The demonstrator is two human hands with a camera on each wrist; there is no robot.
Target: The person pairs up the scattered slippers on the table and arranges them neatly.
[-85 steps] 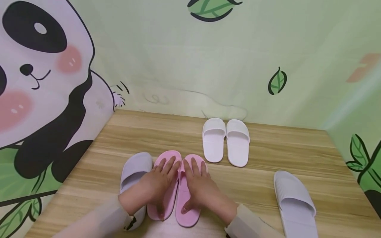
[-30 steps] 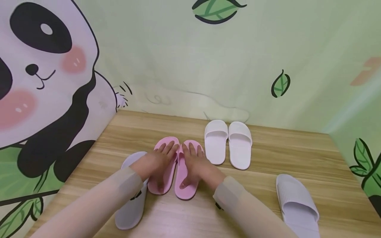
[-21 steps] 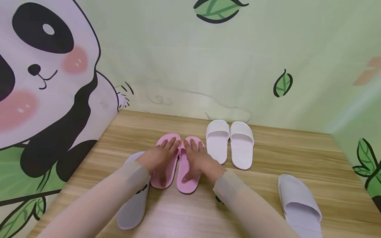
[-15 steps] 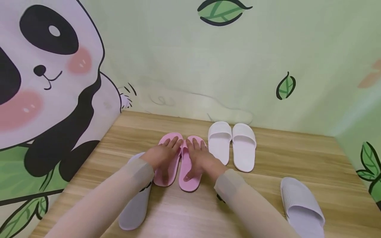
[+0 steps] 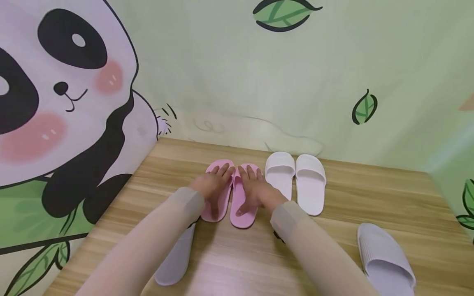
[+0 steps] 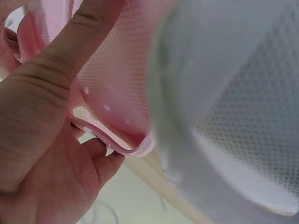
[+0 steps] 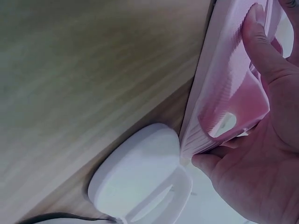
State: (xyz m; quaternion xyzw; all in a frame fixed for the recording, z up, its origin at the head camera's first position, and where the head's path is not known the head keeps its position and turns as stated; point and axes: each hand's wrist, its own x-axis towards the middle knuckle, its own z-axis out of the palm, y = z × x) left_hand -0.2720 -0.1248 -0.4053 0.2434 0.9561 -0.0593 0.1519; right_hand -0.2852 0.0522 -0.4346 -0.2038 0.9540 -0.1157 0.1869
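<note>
Two pink slippers, the left one (image 5: 223,204) and the right one (image 5: 242,222), lie side by side on the wood-look surface, toes toward the back wall. My left hand (image 5: 207,185) rests on the left slipper, fingers stretched over its strap and thumb on its insole. Likewise, my right hand (image 5: 256,191) lies on the right slipper, its thumb (image 7: 261,49) pressing the insole. Close beside the pair on the right stand two white slippers (image 5: 310,196). A pale lilac slipper (image 5: 174,261) is partly hidden under my left forearm; it probably fills the right of the left wrist view.
Another pale lilac slipper (image 5: 386,257) lies at the front right, cut off by the frame edge. A light green wall (image 5: 222,74) with printed leaves closes off the back. A panda print (image 5: 85,94) covers the left wall. Bare surface (image 5: 229,263) shows between my forearms.
Both hands have slid the pink slippers forward toward the back wall, now nearly level with the white pair. The whole view has shifted slightly, with the surroundings drifting right in frame.
</note>
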